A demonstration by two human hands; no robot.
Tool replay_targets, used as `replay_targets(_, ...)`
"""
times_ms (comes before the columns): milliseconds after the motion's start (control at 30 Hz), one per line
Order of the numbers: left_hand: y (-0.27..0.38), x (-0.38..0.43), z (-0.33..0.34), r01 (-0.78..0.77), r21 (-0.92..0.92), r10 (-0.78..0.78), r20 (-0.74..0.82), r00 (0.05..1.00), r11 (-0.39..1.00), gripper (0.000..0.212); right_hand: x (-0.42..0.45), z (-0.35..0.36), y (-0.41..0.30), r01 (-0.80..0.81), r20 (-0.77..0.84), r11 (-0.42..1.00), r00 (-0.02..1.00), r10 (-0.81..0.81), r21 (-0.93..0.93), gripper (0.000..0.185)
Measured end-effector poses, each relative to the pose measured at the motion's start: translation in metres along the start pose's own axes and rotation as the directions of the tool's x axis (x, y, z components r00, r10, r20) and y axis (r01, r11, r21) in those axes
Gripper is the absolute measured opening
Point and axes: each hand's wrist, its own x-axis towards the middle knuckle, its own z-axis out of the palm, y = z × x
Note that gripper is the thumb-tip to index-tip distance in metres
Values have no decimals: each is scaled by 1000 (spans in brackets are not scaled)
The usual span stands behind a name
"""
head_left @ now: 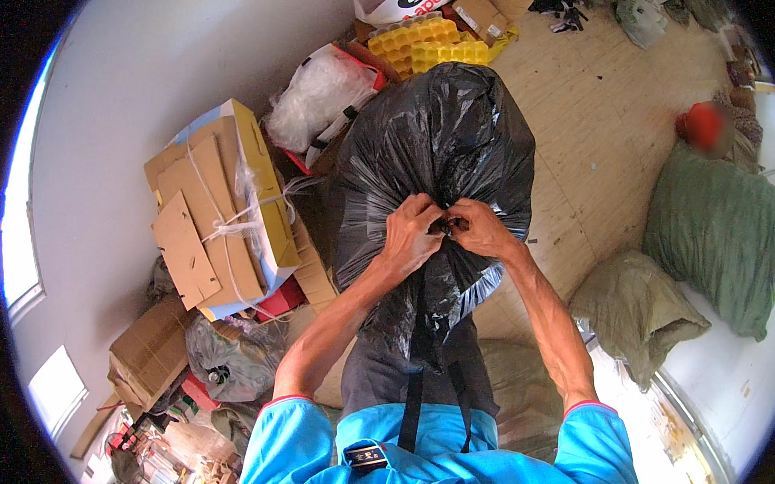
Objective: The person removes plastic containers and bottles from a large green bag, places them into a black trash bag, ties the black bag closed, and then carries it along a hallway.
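Note:
A large, full black plastic garbage bag point(416, 132) stands in front of my legs, its top gathered into folds. Both hands meet at the gathered neck. My left hand point(414, 231) pinches the plastic with bent fingers. Close beside it on the right, my right hand point(480, 229) grips the other side of the neck, thumb and fingers curled round the plastic. Loose plastic of the bag hangs below the hands towards my trousers. The fingertips are partly hidden in the folds.
On the left lie a string-tied bundle of flattened cardboard point(214, 216), a cardboard box point(151, 352) and a grey plastic bag point(231, 362). Beyond the black bag are clear plastic wrap point(321, 97) and yellow egg trays point(419, 42). Green point(713, 230) and brown sacks point(633, 310) sit on the right.

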Motion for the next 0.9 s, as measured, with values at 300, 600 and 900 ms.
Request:
replay_targets(300, -11, -10, -1, -32, 31, 30, 76, 997, 999, 58, 3, -2, -3, -228, 55, 937, 974, 221, 264, 18)
replay_targets(600, -19, -13, -5, -82, -101, 88, 50, 995, 991, 50, 16, -11, -5, -158, 198, 958, 974, 111, 240, 25)
replay_targets(900, -20, -7, -9, -50, -143, 59, 63, 996, 988, 36, 9, -1, 6, -103, 85, 985, 992, 91, 141, 20)
